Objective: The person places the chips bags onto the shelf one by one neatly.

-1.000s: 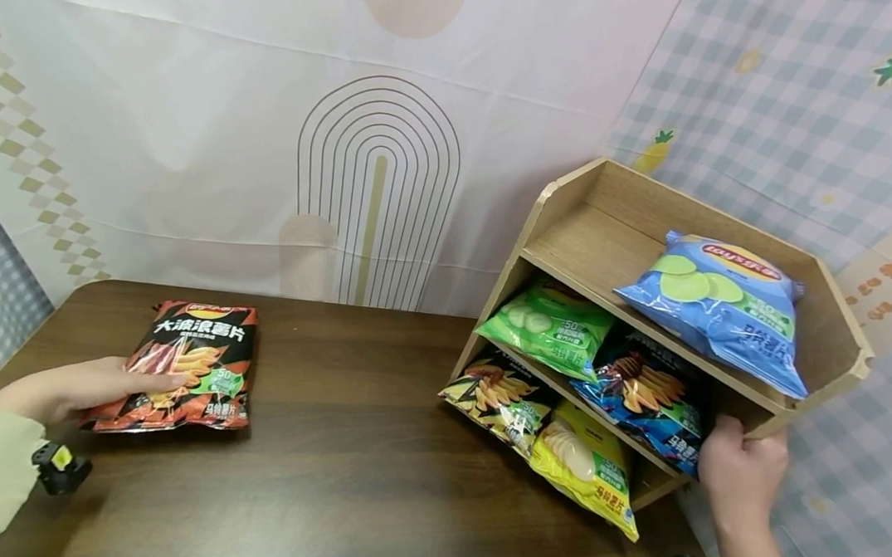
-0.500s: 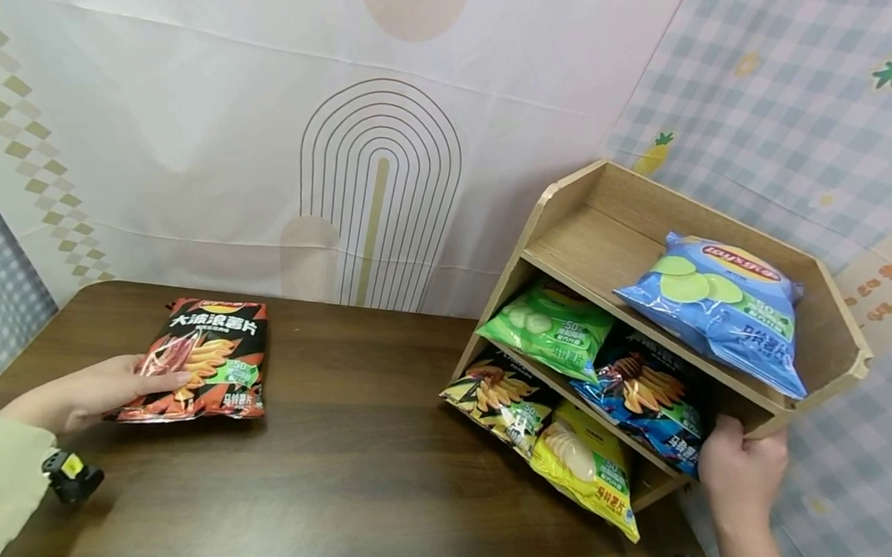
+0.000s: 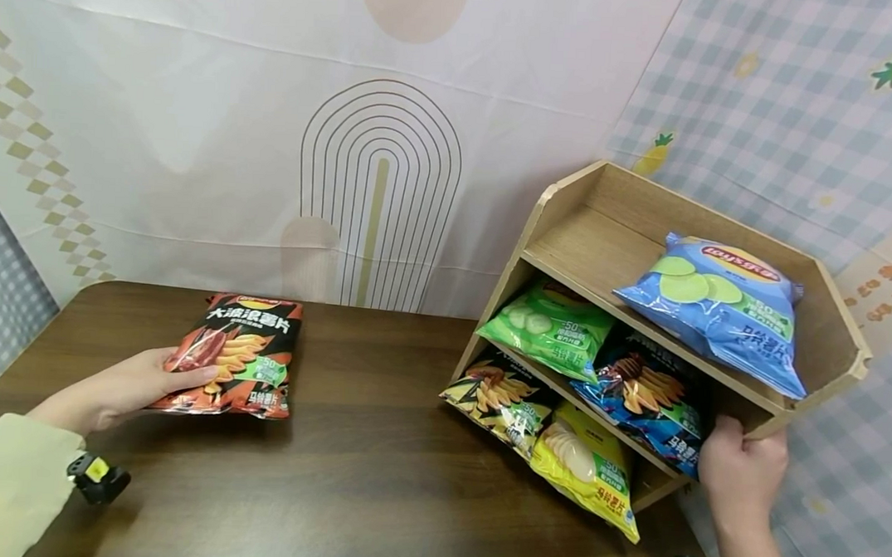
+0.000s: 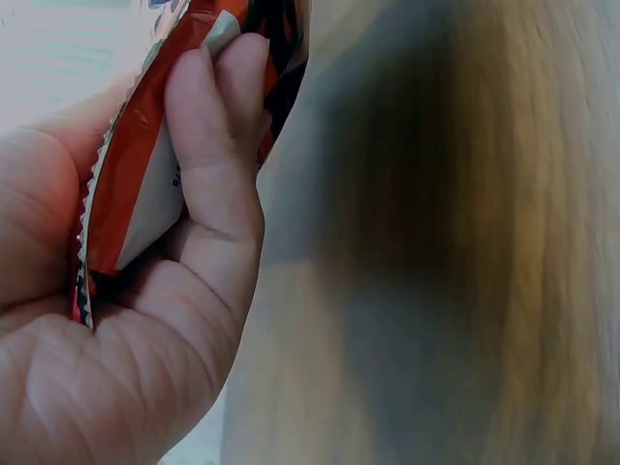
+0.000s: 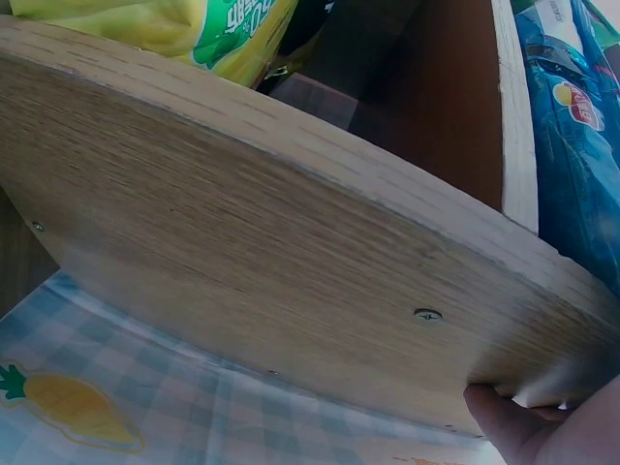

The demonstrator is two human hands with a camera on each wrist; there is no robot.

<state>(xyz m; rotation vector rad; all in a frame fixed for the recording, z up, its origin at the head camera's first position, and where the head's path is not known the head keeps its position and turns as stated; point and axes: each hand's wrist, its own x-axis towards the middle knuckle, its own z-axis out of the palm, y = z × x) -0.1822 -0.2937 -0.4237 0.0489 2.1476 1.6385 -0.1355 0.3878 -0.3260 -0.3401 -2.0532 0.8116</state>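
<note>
My left hand (image 3: 138, 384) holds a red and black bag of potato chips (image 3: 259, 358) by its left side, thumb across the front. In the left wrist view the fingers (image 4: 208, 126) curl behind the bag's orange back edge. At the right, my right hand (image 3: 744, 466) grips the right side panel of a wooden shelf (image 3: 597, 239), near the middle level. The right wrist view shows fingertips (image 5: 499, 412) on the panel's outer face; the rest of that hand is mostly out of that view.
A blue chip bag (image 3: 722, 299) lies on the shelf's top. Green (image 3: 552, 325) and dark blue (image 3: 646, 395) bags fill the middle level. Below are a black-and-yellow bag (image 3: 501, 397) and a yellow bag (image 3: 583, 463), jutting over the brown table (image 3: 363, 474). Patterned cloth hangs behind.
The left hand has carried the red and black chip bag to the right and slightly toward the back. The right hand, the shelf and its bags stay where they were.
</note>
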